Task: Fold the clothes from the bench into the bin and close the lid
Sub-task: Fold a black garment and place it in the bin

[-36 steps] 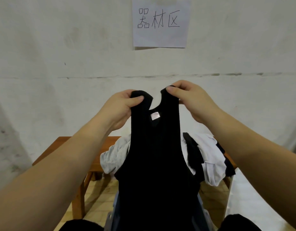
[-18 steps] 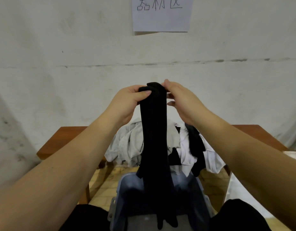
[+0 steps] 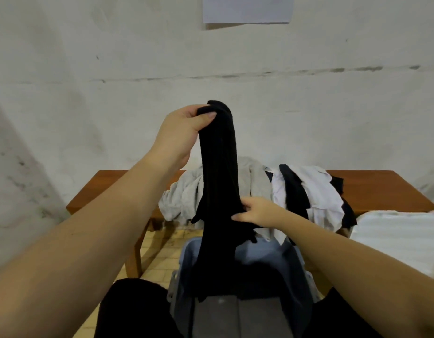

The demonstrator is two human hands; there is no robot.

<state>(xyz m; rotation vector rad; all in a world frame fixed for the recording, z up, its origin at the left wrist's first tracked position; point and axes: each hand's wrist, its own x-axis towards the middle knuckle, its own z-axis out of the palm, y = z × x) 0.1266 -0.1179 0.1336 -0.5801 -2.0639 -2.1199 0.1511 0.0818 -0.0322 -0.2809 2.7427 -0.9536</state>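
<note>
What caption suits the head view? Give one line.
Left hand holds black top up; right hand grips it midway above bin.

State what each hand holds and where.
Left hand pinches the black tank top at its top; right hand grips it midway down.

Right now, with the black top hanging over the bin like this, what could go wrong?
The left hand alone pinches the top end of the black top; if that pinch slips, its lengthwise fold may fall loose. The right hand holds it midway, so the half fold could come out uneven. Its hem already hangs inside the bin and may bunch there.
</note>
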